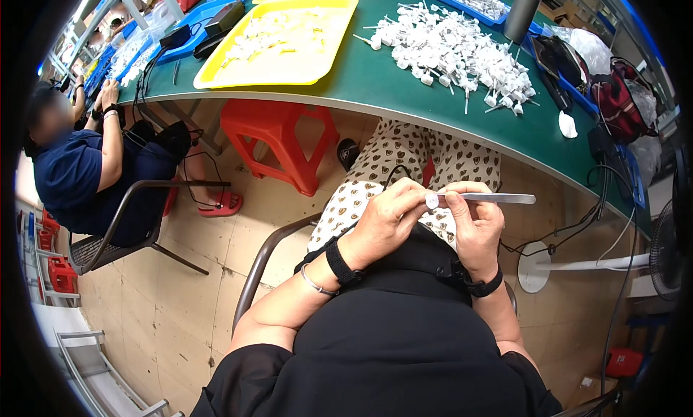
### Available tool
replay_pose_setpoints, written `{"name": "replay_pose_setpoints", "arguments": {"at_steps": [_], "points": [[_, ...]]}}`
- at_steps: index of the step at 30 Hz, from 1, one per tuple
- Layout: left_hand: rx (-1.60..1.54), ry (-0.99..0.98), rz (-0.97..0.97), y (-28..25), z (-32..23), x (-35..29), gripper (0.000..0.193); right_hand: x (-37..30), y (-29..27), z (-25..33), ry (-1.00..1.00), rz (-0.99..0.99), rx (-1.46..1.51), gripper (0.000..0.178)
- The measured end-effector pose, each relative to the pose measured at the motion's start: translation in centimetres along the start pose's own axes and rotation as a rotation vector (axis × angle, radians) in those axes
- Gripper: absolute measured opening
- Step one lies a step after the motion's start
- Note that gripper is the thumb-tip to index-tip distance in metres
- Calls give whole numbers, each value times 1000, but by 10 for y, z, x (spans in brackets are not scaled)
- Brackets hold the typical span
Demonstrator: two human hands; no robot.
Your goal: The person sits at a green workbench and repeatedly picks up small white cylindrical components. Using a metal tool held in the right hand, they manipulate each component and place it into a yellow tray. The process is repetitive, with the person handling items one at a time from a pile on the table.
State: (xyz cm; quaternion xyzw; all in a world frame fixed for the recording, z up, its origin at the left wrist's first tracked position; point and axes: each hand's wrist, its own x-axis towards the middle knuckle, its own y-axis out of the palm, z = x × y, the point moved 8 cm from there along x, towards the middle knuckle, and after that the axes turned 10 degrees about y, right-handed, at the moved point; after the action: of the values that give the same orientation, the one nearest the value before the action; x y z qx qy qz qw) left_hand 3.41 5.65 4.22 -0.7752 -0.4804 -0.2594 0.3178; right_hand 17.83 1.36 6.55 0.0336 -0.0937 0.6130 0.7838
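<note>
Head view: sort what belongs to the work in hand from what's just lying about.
Belongs:
- small white part, at left hand and right hand
- flat metal tool, in right hand
- white pile, probably

Apparently lying about:
- grey flask
- dark red bag
- red stool

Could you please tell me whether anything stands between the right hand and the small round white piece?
Nothing visible does: the right hand, holding a slim silver metal tool, is directly beside the small round white piece.
</note>
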Motion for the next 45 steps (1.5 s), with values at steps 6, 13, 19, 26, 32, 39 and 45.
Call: {"name": "replay_pose_setpoints", "arguments": {"at_steps": [6,13,19,26,32,39,45], "points": [[-7,-30,39,2,2,-1,25,1,-1,3,-79,12,-66,5],[-24,-49,49,5,5,-5,27,0,0,10,-178,28,-141,4],[-16,-64,54,5,4,-5,24,2,2,16,-276,67,-230,4],[-8,-37,35,3,1,-2,23,1,-1,7,-105,19,-92,6],[8,-39,31,3,2,-3,23,0,1,11,-167,5,-110,7],[7,-47,22,2,3,-3,23,-2,4,15,-232,10,-179,7],[10,-60,32,3,4,-4,22,-2,2,11,-239,-7,-185,7]]}}
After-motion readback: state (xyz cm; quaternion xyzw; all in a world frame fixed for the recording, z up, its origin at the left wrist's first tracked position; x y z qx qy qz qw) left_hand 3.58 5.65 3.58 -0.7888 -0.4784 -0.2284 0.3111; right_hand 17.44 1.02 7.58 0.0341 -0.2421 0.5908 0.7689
